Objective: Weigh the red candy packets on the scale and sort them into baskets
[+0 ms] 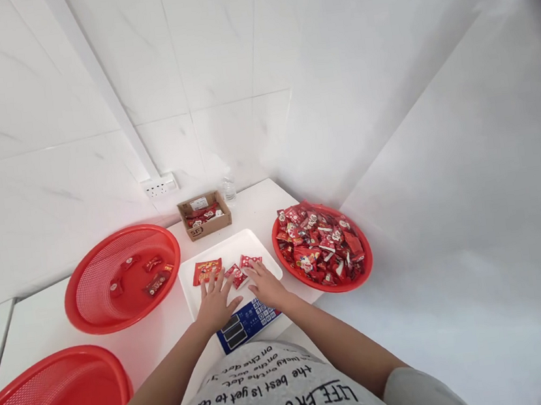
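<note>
A white weighing tray (250,238) on a digital scale holds several red candy packets. My left hand (215,306) is open, palm down with fingers spread, its fingertips at the lower edge of a larger red-orange packet (205,271). Beside it, between my hands, lies a small red packet (235,274) with white lettering. My right hand (265,284) is open too, fingers stretched over the lower part of another small red packet (250,259). The scale's blue keypad panel (248,323) shows below both hands, partly covered by my right wrist.
To the right stands a red basket (369,259) heaped with red packets. Two red mesh baskets, one mid-left (72,299) and one lower left (121,372), hold a few packets. Behind the scale are a cardboard box (211,226) with packets and a clear bottle (230,191), near the wall.
</note>
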The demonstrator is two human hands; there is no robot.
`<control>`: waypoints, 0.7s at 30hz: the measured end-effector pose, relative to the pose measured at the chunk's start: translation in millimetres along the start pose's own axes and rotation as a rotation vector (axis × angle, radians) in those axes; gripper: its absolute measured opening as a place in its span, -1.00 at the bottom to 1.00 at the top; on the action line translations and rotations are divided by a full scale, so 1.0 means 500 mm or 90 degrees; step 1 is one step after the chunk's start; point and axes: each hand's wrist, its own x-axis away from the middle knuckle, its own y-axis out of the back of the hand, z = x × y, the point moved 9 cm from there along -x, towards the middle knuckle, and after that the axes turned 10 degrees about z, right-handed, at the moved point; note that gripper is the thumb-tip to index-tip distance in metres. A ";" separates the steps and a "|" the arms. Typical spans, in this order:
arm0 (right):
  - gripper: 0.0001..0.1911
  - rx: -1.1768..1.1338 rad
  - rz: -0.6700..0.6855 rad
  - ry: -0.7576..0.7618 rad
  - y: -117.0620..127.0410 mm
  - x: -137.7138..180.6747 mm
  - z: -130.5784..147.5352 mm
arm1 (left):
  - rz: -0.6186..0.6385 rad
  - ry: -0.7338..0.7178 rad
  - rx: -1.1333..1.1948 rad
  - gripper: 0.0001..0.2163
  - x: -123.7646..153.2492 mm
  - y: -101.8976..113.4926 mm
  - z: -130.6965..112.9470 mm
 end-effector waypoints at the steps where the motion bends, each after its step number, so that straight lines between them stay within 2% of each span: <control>1: -0.45 0.014 0.010 -0.005 -0.008 -0.004 -0.001 | 0.011 -0.006 -0.001 -0.42 -0.006 -0.002 -0.003; 5: -0.45 0.031 0.028 0.037 -0.022 -0.019 0.008 | 0.053 -0.039 0.003 -0.42 -0.018 -0.012 -0.017; 9: -0.49 0.015 0.040 0.110 -0.018 -0.013 0.025 | 0.025 -0.080 0.009 -0.45 -0.002 -0.012 -0.022; 15: -0.52 -0.005 -0.018 0.002 0.022 0.006 -0.027 | -0.043 -0.107 -0.012 -0.47 0.006 -0.007 -0.025; 21: -0.51 -0.001 -0.013 0.027 0.016 0.009 -0.013 | -0.061 -0.136 -0.047 -0.43 -0.060 0.001 -0.058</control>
